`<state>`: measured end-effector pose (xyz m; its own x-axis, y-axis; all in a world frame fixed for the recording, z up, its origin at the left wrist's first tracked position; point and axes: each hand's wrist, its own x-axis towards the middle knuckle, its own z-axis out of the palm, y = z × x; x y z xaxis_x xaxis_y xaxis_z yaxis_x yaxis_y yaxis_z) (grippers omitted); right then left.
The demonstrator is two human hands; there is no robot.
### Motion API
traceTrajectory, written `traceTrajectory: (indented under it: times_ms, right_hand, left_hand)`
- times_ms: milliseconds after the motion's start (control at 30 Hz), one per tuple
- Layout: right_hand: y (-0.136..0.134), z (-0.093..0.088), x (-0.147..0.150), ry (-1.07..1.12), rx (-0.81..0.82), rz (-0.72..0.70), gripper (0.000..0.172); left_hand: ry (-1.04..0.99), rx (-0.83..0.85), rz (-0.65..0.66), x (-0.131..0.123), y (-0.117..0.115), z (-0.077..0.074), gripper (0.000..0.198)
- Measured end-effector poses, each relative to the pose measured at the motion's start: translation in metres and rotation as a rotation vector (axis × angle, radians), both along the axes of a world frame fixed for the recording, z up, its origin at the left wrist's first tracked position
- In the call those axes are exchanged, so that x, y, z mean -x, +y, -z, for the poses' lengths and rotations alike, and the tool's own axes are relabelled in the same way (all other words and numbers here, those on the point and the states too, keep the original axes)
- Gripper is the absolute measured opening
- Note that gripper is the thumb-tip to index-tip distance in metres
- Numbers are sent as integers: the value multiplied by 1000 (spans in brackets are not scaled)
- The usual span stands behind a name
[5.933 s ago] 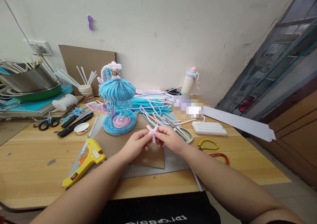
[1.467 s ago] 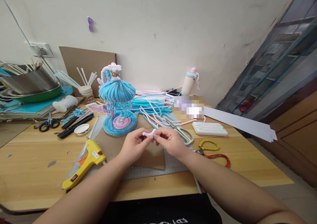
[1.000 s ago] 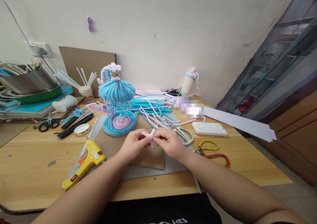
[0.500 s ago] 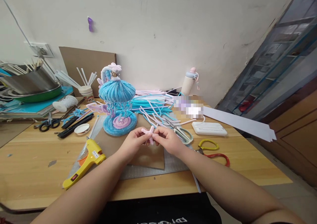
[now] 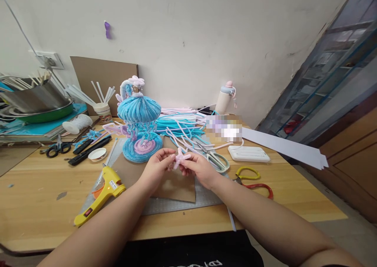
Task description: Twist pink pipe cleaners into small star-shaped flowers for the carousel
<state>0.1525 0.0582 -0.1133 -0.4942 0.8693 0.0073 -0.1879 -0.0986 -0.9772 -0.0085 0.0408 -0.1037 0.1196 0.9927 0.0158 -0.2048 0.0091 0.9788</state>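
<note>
I have the pink star-like piece in front of me, in the air above the brown cardboard, and its short arms spread outward. My right hand pinches it between the thumb and the bent fingers. My left hand is half curled, with its thumb and forefinger close together at the nine o'clock side of the piece; whether these fingertips grip it, I cannot tell. From the piece, the blue jellyfish-like ornament stands at about eleven o'clock, and the fuzzy blue and pink stems lie at twelve. The pale-handled scissors are near my right hand, at three o'clock. On the bench, at four, lie the red-and-yellow-handled cutters. The yellow glue gun lies at eight o'clock.
</note>
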Motion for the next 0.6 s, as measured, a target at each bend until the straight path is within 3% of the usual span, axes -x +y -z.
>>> traceTrajectory:
  times_ms: [133, 267, 467, 600]
  right_hand:
    - [0, 1, -1, 25, 25, -30, 26]
    - [0, -1, -1, 5, 44, 14, 26]
    - [-1, -4, -2, -74, -149, 79, 25]
    - [-1, -2, -1, -164, -252, 55, 24]
  left_hand:
    - [115, -27, 62, 0, -2, -4, 21]
    - [169, -23, -2, 0, -3, -5, 21]
    - [193, -50, 131, 0, -2, -4, 25]
    - [177, -24, 90, 1, -2, -2, 21]
